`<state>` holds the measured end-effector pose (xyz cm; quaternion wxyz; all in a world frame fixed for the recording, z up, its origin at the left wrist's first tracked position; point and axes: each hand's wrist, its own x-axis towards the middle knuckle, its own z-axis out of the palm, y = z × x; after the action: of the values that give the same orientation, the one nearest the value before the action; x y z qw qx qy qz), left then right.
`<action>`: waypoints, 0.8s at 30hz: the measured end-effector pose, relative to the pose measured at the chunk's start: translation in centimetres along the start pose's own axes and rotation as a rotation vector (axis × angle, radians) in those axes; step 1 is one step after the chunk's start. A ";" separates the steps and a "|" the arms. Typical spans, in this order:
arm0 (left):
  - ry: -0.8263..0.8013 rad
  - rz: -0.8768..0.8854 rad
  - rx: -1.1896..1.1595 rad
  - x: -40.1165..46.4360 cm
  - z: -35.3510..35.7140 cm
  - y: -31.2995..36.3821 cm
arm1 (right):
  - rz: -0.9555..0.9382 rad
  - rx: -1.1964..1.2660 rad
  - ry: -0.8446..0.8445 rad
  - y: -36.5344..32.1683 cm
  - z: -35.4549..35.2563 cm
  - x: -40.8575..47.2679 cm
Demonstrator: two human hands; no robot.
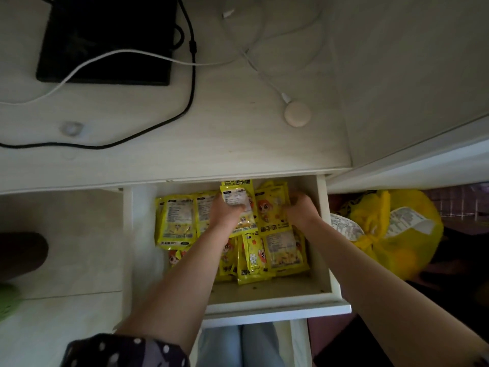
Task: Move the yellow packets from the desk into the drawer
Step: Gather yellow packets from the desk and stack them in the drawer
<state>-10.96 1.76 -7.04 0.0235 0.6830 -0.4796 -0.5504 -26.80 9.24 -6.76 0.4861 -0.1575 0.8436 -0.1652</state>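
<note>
Left hand [227,211] grips a glossy flat yellow packet [239,205] inside the white drawer [324,234]; right hand [301,207], beside it, curls onto crinkly packets [285,247].

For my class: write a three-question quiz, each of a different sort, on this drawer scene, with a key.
1. True or false: the drawer stands open.
2. The left hand grips: A) a cable B) a yellow packet C) nothing.
3. Fill in: on the desk, a white cable ends at a round ____ puck.

Key: 1 true; 2 B; 3 white.
</note>
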 end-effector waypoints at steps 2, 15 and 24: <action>0.001 0.043 0.104 -0.1 -0.1 0.0 | -0.012 -0.033 -0.009 0.1 -0.1 -0.2; 0.022 0.275 0.214 -6.5 -3.4 -1.5 | -0.207 -0.282 0.069 0.1 -1.1 -6.1; 0.185 0.337 0.318 -14.4 -6.7 -3.8 | -0.460 -0.400 -0.015 -0.7 -1.4 -14.7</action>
<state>-2.42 10.30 3.92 0.0509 0.6359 -0.6631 -0.3916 -20.91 15.09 5.51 0.4015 -0.4381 0.7980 -0.1005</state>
